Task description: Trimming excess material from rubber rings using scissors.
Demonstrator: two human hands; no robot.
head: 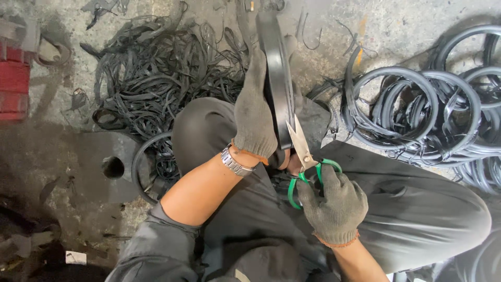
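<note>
My left hand, in a grey knit glove with a metal watch at the wrist, grips a black rubber ring held on edge above my knees. My right hand, also gloved, holds green-handled scissors. Their metal blades point up and sit against the lower rim of the ring, slightly apart. I am seated, with dark grey trousers under both hands.
A tangled heap of thin black rubber strips lies on the concrete floor at upper left. A stack of black rubber rings sits at right. A red crate stands at the left edge. A dark plate with a hole lies by my left knee.
</note>
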